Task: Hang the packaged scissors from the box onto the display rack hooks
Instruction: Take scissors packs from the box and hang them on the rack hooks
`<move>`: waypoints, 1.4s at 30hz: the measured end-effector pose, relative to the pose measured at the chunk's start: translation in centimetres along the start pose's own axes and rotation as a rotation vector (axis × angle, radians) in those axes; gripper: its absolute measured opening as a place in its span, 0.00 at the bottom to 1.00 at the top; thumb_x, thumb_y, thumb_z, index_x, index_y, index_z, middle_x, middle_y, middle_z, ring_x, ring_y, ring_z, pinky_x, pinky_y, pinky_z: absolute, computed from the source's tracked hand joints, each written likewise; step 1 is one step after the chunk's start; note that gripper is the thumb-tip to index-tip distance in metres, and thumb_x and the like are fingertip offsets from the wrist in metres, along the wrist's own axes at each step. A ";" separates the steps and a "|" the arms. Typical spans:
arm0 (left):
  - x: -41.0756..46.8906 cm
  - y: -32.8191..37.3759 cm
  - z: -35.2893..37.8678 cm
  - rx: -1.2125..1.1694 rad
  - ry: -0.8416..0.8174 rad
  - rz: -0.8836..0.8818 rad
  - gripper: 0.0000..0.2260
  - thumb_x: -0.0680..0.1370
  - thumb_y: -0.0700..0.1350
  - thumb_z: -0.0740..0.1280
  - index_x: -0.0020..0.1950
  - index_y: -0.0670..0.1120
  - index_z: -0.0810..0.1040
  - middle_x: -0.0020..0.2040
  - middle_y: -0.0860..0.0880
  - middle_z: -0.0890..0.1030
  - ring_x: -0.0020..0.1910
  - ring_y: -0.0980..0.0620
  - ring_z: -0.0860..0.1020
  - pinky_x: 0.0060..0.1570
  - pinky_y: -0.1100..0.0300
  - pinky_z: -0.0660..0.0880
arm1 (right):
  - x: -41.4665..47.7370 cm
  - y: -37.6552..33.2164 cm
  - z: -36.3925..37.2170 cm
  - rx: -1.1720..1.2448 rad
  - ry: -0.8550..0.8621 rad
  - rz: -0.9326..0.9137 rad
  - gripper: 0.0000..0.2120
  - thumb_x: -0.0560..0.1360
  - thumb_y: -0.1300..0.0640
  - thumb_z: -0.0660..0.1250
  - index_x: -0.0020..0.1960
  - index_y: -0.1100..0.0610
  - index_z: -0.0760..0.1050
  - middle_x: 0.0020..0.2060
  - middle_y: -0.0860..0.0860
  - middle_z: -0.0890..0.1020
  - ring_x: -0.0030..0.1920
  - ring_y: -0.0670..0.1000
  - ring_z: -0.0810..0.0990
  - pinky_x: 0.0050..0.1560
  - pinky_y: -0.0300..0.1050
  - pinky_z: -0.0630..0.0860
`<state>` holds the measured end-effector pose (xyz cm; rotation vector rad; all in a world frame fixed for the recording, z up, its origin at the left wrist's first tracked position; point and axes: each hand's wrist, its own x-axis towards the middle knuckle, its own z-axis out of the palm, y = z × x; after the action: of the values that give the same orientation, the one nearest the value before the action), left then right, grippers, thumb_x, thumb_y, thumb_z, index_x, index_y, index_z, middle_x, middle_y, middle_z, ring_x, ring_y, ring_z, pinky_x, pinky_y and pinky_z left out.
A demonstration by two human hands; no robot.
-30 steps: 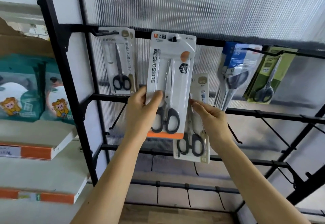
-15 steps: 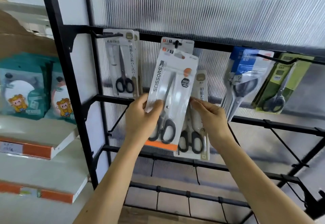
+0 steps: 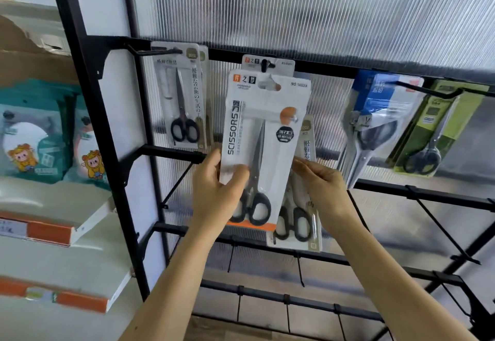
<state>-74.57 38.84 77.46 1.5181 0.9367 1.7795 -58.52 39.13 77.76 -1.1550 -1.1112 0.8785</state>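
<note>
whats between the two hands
Head view: the white SCISSORS pack, gripped by the left hand; the right hand pinches a smaller pack behind it.

White scissors pack upright before black rack

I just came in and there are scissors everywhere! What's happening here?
A person is stocking a display rack with packaged scissors. Their left hand holds up a white SCISSORS pack by its lower part. Its hang hole sits just below a hook where a matching pack already hangs, so it isn't on yet. The right hand pinches a smaller pack tucked behind it.
</note>
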 end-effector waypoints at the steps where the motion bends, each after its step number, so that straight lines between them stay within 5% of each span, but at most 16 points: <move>1: 0.0 0.1 0.1 0.001 0.012 0.019 0.07 0.69 0.40 0.63 0.41 0.51 0.77 0.36 0.58 0.81 0.36 0.62 0.77 0.38 0.70 0.73 | 0.0 0.1 0.1 -0.001 -0.006 0.003 0.08 0.75 0.60 0.65 0.47 0.52 0.81 0.46 0.48 0.84 0.51 0.46 0.82 0.56 0.38 0.76; 3: 0.5 0.1 0.2 0.012 0.062 0.058 0.02 0.71 0.45 0.65 0.39 0.47 0.76 0.34 0.56 0.80 0.35 0.61 0.76 0.39 0.69 0.71 | 0.1 0.3 0.3 -0.005 -0.019 -0.003 0.08 0.75 0.60 0.65 0.46 0.51 0.81 0.43 0.44 0.84 0.48 0.43 0.82 0.53 0.34 0.77; 7: 1.7 0.4 0.4 0.014 0.162 0.106 0.18 0.70 0.54 0.64 0.37 0.37 0.72 0.31 0.40 0.73 0.33 0.53 0.70 0.36 0.61 0.67 | 0.6 0.2 0.6 0.014 -0.041 -0.016 0.07 0.76 0.60 0.64 0.48 0.52 0.81 0.39 0.40 0.83 0.41 0.34 0.81 0.42 0.24 0.74; 9: 2.1 0.6 0.4 0.031 0.167 0.118 0.17 0.70 0.54 0.64 0.33 0.41 0.68 0.28 0.46 0.70 0.30 0.56 0.66 0.33 0.62 0.64 | 0.7 0.1 0.7 0.032 -0.052 -0.016 0.08 0.76 0.61 0.64 0.46 0.51 0.81 0.39 0.40 0.83 0.41 0.34 0.81 0.41 0.24 0.73; 13: 2.3 0.8 0.3 0.054 0.178 0.137 0.24 0.70 0.55 0.64 0.38 0.31 0.70 0.31 0.34 0.70 0.32 0.50 0.65 0.33 0.60 0.63 | 1.0 0.2 0.8 0.036 -0.052 -0.016 0.08 0.75 0.60 0.64 0.44 0.51 0.81 0.39 0.42 0.84 0.44 0.40 0.82 0.45 0.30 0.77; 20: 1.9 0.3 -0.1 0.063 0.168 0.124 0.23 0.69 0.54 0.64 0.36 0.31 0.69 0.30 0.34 0.69 0.31 0.48 0.65 0.33 0.58 0.62 | 1.5 0.0 1.0 0.016 -0.045 -0.019 0.07 0.75 0.60 0.65 0.46 0.52 0.82 0.43 0.46 0.84 0.48 0.46 0.83 0.53 0.37 0.78; 28: 2.1 -0.2 0.0 0.082 0.165 0.079 0.23 0.69 0.53 0.65 0.34 0.32 0.65 0.28 0.36 0.65 0.30 0.49 0.62 0.31 0.59 0.59 | 1.5 -0.5 1.4 0.008 -0.068 -0.051 0.10 0.76 0.61 0.63 0.43 0.50 0.81 0.36 0.40 0.84 0.42 0.39 0.83 0.51 0.34 0.78; 34: 4.5 -1.2 0.6 0.087 0.142 0.022 0.18 0.72 0.47 0.66 0.30 0.42 0.61 0.28 0.44 0.60 0.30 0.51 0.59 0.30 0.59 0.56 | 1.5 -0.7 1.3 0.007 -0.051 -0.055 0.11 0.76 0.61 0.64 0.43 0.48 0.82 0.40 0.42 0.85 0.48 0.44 0.82 0.56 0.40 0.76; 38: 7.8 -3.5 1.6 0.206 0.126 -0.006 0.18 0.76 0.49 0.66 0.31 0.44 0.64 0.27 0.49 0.64 0.26 0.58 0.61 0.27 0.68 0.57 | 1.8 -0.9 0.8 -0.025 -0.013 -0.078 0.10 0.76 0.62 0.64 0.53 0.53 0.79 0.44 0.39 0.82 0.45 0.33 0.79 0.49 0.25 0.73; 42: 10.7 -5.6 2.7 0.284 0.172 -0.069 0.17 0.75 0.55 0.65 0.37 0.42 0.70 0.32 0.48 0.72 0.33 0.50 0.70 0.36 0.59 0.64 | 1.9 -0.9 -0.1 -0.023 0.037 -0.083 0.12 0.76 0.64 0.63 0.57 0.56 0.78 0.46 0.41 0.81 0.45 0.32 0.78 0.50 0.23 0.72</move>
<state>-73.53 51.05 78.99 1.4956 1.3590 1.8082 -58.00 40.70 79.05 -1.1318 -1.1335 0.7798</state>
